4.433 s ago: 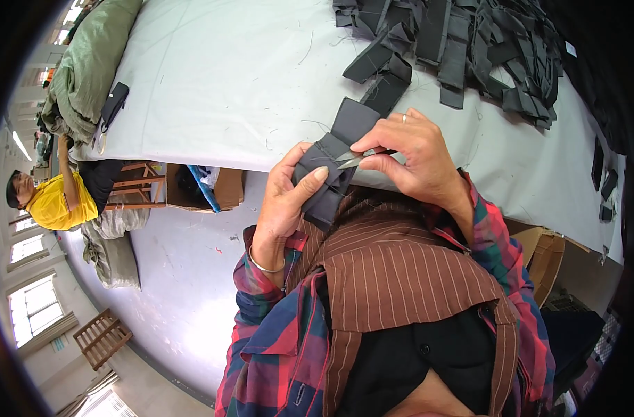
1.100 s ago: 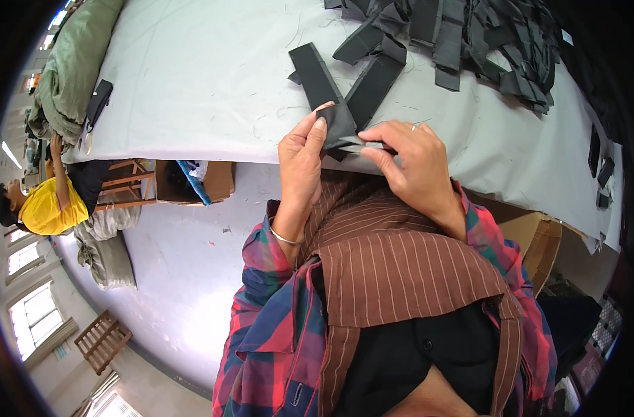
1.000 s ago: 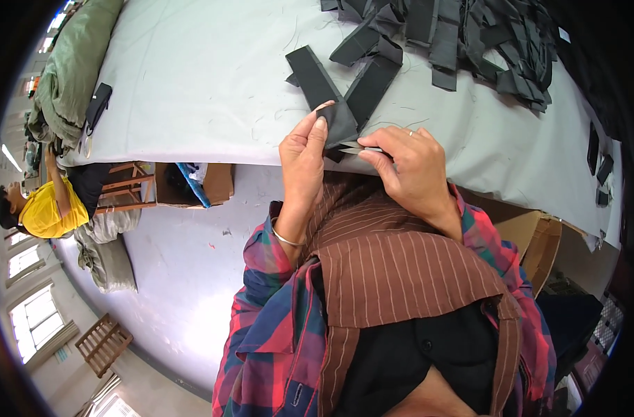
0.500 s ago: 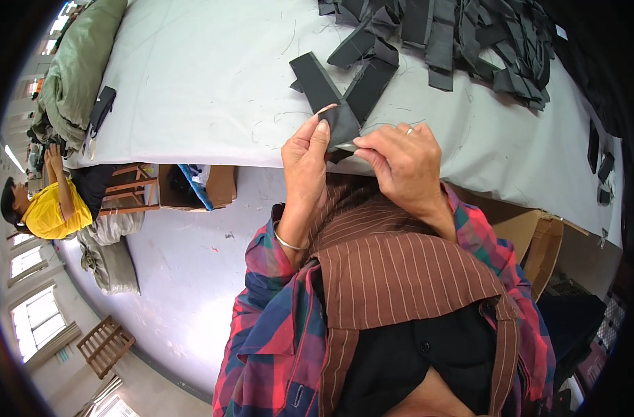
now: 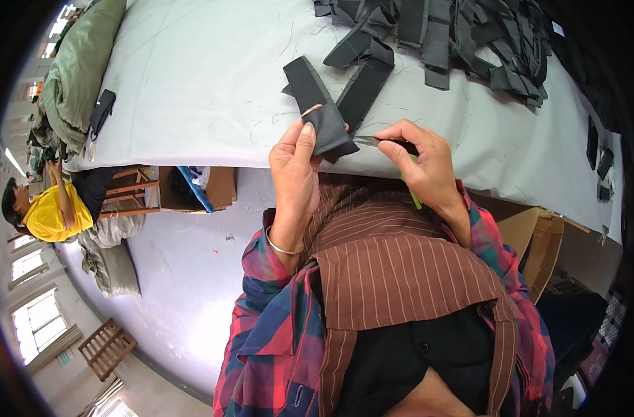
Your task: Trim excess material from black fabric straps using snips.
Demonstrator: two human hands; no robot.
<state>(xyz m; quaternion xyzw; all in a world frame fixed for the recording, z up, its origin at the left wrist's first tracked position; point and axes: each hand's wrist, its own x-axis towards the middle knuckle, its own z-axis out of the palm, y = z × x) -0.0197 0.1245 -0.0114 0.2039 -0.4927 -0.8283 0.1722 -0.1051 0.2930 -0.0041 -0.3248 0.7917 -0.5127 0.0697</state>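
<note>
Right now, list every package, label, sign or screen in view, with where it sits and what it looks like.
Cardboard box: under the table's near edge, left of the left hand; brown, open, blue material sticking out.
Cardboard box: on the floor at the person's right; brown, flaps open.
White tag: far right on the table, among dark fabric; small, pale, too small to make out further.
No signs or screens show.

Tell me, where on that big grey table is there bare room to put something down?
The widest bare stretch of table lies between the green bundle on the left edge and the dark strip by the left hand. Another patch lies right of the right hand. The far right is crowded with piled dark strips.
</note>
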